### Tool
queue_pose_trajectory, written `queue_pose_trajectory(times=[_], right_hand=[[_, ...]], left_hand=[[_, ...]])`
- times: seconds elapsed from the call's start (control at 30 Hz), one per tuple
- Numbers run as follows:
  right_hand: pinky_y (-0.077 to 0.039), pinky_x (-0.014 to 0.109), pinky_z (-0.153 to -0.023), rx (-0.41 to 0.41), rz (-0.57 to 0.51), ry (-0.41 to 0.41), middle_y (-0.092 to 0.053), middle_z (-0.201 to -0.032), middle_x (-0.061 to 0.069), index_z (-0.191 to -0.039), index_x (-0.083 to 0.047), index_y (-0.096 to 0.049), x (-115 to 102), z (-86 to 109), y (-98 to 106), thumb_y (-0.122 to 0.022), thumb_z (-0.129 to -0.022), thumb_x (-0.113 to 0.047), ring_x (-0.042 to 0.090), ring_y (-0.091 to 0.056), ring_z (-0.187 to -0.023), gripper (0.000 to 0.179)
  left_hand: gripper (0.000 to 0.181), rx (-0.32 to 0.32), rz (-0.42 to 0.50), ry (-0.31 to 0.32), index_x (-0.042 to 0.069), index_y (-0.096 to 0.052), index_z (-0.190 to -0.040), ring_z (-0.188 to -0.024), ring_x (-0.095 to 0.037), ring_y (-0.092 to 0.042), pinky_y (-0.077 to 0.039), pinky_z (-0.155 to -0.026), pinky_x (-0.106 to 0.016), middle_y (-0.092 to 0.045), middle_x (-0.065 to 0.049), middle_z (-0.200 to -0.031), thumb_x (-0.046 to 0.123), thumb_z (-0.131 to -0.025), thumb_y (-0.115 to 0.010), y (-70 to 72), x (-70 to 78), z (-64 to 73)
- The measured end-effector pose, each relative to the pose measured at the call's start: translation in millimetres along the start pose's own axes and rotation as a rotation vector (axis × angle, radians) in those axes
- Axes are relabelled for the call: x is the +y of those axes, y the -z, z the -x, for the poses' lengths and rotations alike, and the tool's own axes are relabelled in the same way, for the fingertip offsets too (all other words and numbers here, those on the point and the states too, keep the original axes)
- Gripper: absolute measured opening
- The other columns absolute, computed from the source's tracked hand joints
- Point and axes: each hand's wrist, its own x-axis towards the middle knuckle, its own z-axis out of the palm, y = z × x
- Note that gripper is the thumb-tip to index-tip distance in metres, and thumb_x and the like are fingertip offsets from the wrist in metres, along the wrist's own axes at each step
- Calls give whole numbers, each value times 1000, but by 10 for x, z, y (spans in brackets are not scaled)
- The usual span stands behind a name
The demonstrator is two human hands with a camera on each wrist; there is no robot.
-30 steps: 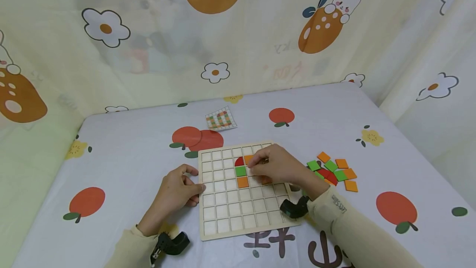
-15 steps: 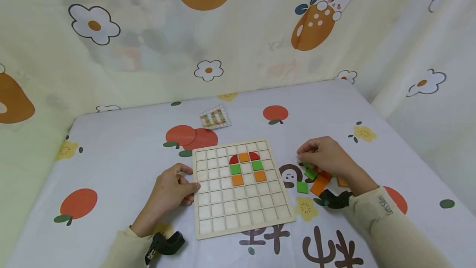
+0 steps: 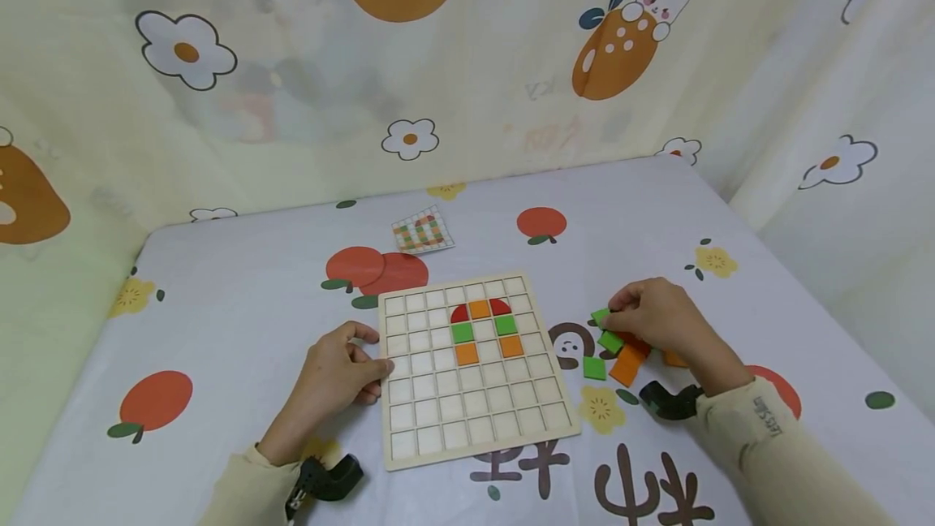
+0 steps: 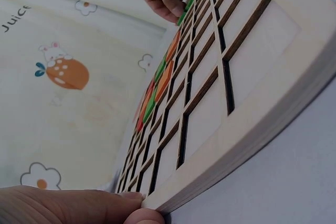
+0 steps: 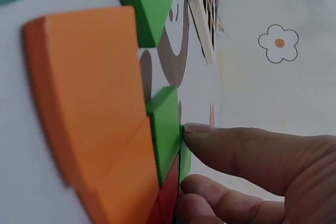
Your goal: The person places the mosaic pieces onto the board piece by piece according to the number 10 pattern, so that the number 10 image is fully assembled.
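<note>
A wooden grid board (image 3: pixel 438 412) lies flat in the middle of the head view. Red, orange and green tiles fill several of its cells, forming an arch. My left hand (image 3: pixel 329 368) holds the board's left edge, thumb and a finger (image 4: pixel 144 215) meeting at the rim. Over the loose tiles to the right, my right hand (image 3: pixel 661 316) pinches a green tile (image 3: pixel 600 316) between thumb and fingers. The right wrist view shows the thumb (image 5: pixel 231 148) against that tile's edge; most of the tile is hidden. Another green tile (image 5: pixel 165 124) and orange tiles (image 5: pixel 89 77) lie beside it.
A small patterned card (image 3: pixel 423 230) with a coloured grid lies behind the board. One green tile (image 3: pixel 594 368) sits apart at the pile's near side. A printed cloth (image 3: pixel 256 282) covers the table, and a curtain (image 3: pixel 307 79) hangs behind it.
My right hand has left the board and gone right to the loose tiles, where its fingers now take a green one. Red, green and orange tiles show where it was. The left hand stays put.
</note>
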Motion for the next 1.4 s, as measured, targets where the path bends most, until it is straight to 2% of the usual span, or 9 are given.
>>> queue_pose_trajectory(times=[0.17,0.33,0.53,0.8,0.9,1.1,1.4], right_hand=[[-47,31,-65,5,26,6,-66,-92,9,-104,-5,-74,-47,-19,-33,-79,-91,-28,25,-57,-85,27],[-48,30,-61,13,11,22,-61,-84,8,-101,-4,-71,-114,-41,-77,-78,-90,-22,22,-57,-76,22],[-54,30,-60,6,-90,46,-63,-85,8,-104,-4,-68,-168,-42,-89,-72,-91,-13,22,-59,-70,16],[-59,31,-66,-23,-215,59,-69,-81,7,-114,-2,-74,-181,4,-120,-71,-96,-12,21,-66,-68,21],[-61,31,-67,-47,-289,79,-71,-84,8,-112,0,-73,-214,19,-150,-72,-97,-11,22,-67,-71,19],[-60,31,-61,-140,-432,115,-73,-85,11,-110,3,-71,-331,71,-229,-72,-96,-11,23,-66,-70,19],[-63,31,-65,-273,-537,134,-74,-85,14,-109,6,-70,-462,134,-376,-71,-96,-8,22,-71,-70,18]], left_hand=[[40,4,3,1,0,-60,-122,-52,-17,-65,-60,-52,-31,-66,-12,-75,5,-89,-81,2,-7,-2],[40,4,7,-2,0,-60,-122,-52,-17,-65,-60,-52,-32,-65,-12,-76,5,-89,-81,-2,-14,-1],[40,6,5,-7,1,-60,-122,-52,-17,-65,-60,-52,-32,-65,-12,-75,5,-89,-81,-7,-9,0],[39,7,-1,-9,1,-60,-121,-51,-17,-65,-60,-52,-31,-65,-12,-74,5,-88,-82,-20,-3,-9],[40,8,-1,-6,0,-60,-121,-51,-17,-65,-60,-52,-31,-66,-12,-75,5,-88,-82,-18,-3,-8],[40,8,8,2,0,-60,-122,-52,-17,-65,-60,-53,-32,-66,-13,-76,5,-89,-82,-4,-7,0],[40,2,9,-3,0,-60,-122,-52,-16,-65,-60,-52,-31,-66,-12,-75,4,-89,-81,2,4,1]])
